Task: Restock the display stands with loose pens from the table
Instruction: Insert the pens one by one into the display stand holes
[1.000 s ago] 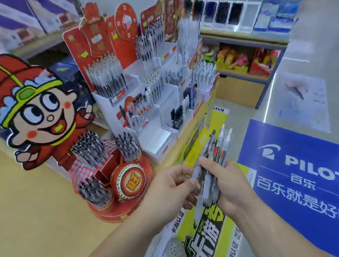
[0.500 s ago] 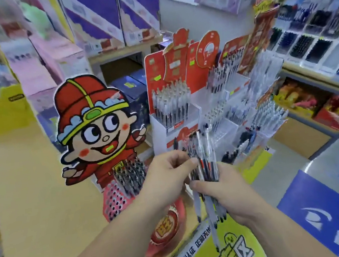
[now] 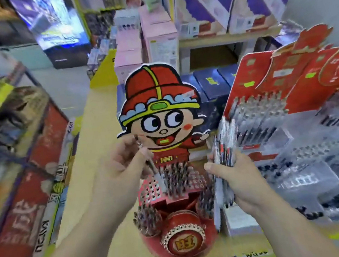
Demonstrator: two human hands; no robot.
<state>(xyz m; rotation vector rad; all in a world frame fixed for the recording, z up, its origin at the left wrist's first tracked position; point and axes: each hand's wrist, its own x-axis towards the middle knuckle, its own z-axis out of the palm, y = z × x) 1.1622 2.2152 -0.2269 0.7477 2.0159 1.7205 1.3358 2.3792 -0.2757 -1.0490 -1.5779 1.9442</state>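
My right hand (image 3: pixel 238 181) grips a bundle of pens (image 3: pixel 224 145) that stands upright to the right of the cartoon stand. My left hand (image 3: pixel 122 168) pinches a single pen (image 3: pixel 155 170), tip down over the perforated top tier of the red cartoon display stand (image 3: pixel 184 241). That stand carries a cartoon figure in a red hat (image 3: pixel 160 112) and several clusters of pens in its holes. The tip's exact contact with the holes is blurred.
A white and red tiered pen display (image 3: pixel 286 114) full of pens stands to the right. The yellow table top (image 3: pixel 101 136) runs away on the left. Boxes (image 3: pixel 159 37) and shelves rise behind, and red packaging (image 3: pixel 22 189) lines the left edge.
The view swung left and centred on the cartoon stand. My left hand drew one pen out of the bundle and brought it down over the stand's top tier. My right hand kept the bundle.
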